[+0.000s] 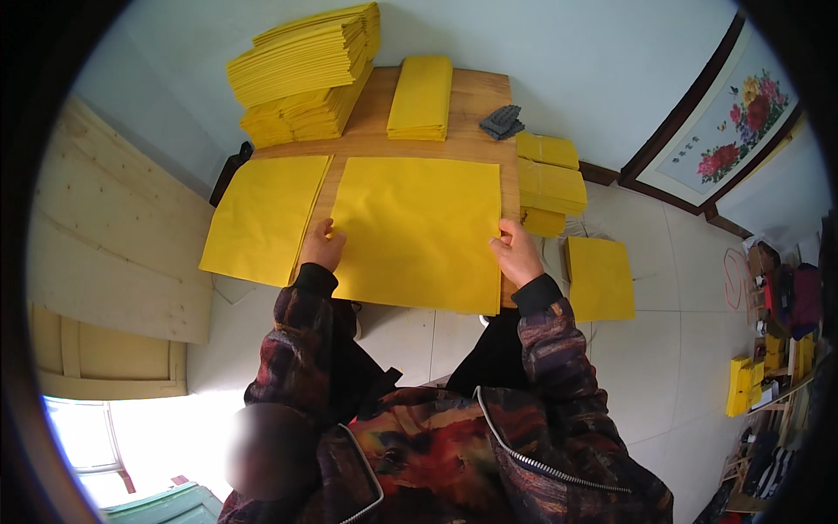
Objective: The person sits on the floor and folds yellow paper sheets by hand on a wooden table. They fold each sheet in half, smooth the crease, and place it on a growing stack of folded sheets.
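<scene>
A wide yellow sheet (417,231), cloth-like and slightly rippled, lies flat on the wooden table in front of me and overhangs its near edge. At its left edge is my left hand (323,247), closed, with thumb and forefinger curled together at the rim. My right hand (518,253) pinches the opposite edge, its thumb on top and the other fingers partly hidden. Left of my left hand lies a second flat yellow piece (266,218), separated from the wide sheet by a narrow strip of bare wood.
On the wooden table (480,87), tall piles of folded yellow pieces (297,70) stand back left. Beside them are a narrow yellow stack (421,98) and a grey knitted bundle (501,122). Tied yellow bundles (550,183) and another yellow stack (601,278) sit to the right.
</scene>
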`<state>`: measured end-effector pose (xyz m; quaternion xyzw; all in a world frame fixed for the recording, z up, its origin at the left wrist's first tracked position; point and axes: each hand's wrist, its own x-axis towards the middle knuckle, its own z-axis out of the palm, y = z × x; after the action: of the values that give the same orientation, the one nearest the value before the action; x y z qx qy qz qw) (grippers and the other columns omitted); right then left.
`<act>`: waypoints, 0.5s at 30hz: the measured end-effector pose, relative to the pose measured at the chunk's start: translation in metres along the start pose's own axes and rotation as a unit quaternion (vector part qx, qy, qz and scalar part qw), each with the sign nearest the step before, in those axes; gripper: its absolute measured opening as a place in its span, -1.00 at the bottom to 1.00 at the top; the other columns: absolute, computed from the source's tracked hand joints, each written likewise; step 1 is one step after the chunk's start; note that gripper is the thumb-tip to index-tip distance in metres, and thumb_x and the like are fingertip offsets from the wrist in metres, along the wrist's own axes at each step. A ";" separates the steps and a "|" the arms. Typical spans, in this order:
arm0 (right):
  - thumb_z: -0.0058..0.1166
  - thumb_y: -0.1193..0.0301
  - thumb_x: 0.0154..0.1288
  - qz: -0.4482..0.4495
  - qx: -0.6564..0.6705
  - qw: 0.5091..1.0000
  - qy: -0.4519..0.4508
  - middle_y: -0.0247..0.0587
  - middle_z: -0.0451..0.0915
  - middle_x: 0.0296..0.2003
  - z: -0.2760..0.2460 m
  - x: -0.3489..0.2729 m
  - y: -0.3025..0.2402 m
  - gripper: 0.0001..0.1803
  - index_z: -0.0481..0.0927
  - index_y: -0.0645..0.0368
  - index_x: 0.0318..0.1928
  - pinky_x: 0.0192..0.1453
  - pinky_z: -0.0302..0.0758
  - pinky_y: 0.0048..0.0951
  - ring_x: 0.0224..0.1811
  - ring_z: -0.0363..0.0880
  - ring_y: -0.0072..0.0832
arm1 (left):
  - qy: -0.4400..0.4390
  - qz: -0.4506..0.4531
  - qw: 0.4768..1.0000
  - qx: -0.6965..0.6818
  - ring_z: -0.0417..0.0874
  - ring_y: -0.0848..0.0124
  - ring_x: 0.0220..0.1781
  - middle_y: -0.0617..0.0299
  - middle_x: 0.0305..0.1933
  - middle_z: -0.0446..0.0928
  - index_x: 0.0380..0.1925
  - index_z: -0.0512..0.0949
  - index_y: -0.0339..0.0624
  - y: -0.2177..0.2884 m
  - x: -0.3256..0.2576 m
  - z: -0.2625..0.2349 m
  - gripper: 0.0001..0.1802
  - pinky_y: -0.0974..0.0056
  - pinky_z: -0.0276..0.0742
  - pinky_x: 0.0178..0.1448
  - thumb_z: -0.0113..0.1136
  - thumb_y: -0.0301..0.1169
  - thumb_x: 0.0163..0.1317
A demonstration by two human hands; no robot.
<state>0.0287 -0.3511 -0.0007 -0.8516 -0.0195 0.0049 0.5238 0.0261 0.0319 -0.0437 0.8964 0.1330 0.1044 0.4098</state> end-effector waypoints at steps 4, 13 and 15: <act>0.11 0.40 0.22 0.019 -0.033 0.997 0.064 0.09 0.59 -0.11 0.000 -0.001 0.004 -0.52 0.41 0.37 0.11 -0.04 0.50 -0.34 -0.13 0.60 -0.19 | 0.009 -0.028 0.999 -0.017 0.57 0.03 0.12 -0.18 0.06 0.54 0.08 0.47 -0.38 -0.001 0.002 0.004 -0.40 0.14 0.46 0.18 0.22 -0.24 0.06; 0.15 0.42 0.19 0.005 0.021 1.000 0.005 0.08 0.54 -0.07 -0.002 0.007 0.012 -0.55 0.43 0.36 0.06 0.03 0.47 -0.33 -0.02 0.55 -0.19 | 0.029 -0.013 0.998 0.055 0.51 0.05 0.08 -0.05 -0.03 0.56 -0.01 0.56 -0.14 0.004 -0.002 0.010 -0.51 0.09 0.42 0.17 0.24 -0.19 0.04; 0.15 0.44 0.16 0.000 0.011 1.000 0.028 0.07 0.54 -0.07 0.000 0.010 0.014 -0.57 0.45 0.34 0.04 0.04 0.47 -0.31 -0.04 0.55 -0.15 | 0.016 -0.011 0.998 0.055 0.50 0.07 0.09 -0.02 -0.02 0.55 -0.01 0.56 -0.11 0.009 -0.004 0.009 -0.52 0.10 0.41 0.18 0.24 -0.20 0.04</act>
<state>0.0395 -0.3568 -0.0135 -0.8453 -0.0048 -0.0185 0.5339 0.0266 0.0183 -0.0433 0.9142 0.1546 0.1069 0.3591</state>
